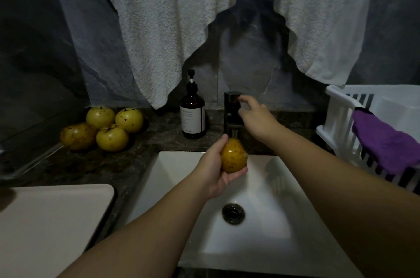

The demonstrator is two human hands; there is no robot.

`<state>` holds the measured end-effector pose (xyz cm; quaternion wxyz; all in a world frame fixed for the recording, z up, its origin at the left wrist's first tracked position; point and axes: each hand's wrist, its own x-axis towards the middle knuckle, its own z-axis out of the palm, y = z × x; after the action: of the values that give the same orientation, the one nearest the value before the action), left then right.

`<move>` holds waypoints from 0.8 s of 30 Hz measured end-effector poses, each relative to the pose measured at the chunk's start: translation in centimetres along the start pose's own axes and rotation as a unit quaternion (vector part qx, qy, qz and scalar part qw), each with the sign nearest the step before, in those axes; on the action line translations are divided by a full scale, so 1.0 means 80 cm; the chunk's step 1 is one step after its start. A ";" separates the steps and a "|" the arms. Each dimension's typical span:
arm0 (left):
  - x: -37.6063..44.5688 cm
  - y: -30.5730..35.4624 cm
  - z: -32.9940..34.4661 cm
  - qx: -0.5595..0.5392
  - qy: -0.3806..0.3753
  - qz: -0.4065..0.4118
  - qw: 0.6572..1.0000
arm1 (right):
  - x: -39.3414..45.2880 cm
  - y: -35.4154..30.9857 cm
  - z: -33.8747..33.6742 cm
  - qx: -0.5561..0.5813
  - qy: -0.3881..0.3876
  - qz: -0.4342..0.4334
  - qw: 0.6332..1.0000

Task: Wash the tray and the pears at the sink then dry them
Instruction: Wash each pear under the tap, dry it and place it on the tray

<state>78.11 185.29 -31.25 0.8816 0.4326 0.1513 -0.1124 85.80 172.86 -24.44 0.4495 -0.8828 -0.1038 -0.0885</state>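
My left hand [217,164] grips a wet yellow-brown pear [234,155] over the white sink [181,164], right under the spout of the black faucet [231,109]. My right hand [254,116] reaches to the faucet's top, its fingers curled on the handle. Several more speckled yellow pears [106,127] lie in a cluster on the dark counter at the back left. A clear glass tray [27,164] shows at the left edge, partly out of view.
A brown soap pump bottle [193,116] stands left of the faucet. A white drying rack [345,123] with a purple cloth [386,141] is at the right. A white towel [204,16] hangs on the wall. A pale board [52,221] lies at the front left.
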 end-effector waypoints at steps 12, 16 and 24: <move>0.018 -0.013 -0.010 0.320 0.071 0.032 0.944 | -0.093 0.049 0.048 0.242 -0.190 0.298 0.904; 0.013 -0.010 -0.010 0.266 0.032 -0.010 0.964 | -0.099 0.054 0.048 0.154 -0.178 0.183 0.955; 0.003 0.008 0.002 0.305 0.040 -0.048 0.950 | -0.091 0.056 0.054 0.158 -0.121 0.109 0.974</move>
<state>78.58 185.54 -30.76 0.6946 0.6770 0.1657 -0.1783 80.28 173.05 -32.28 0.5743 -0.8108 -0.0734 0.0860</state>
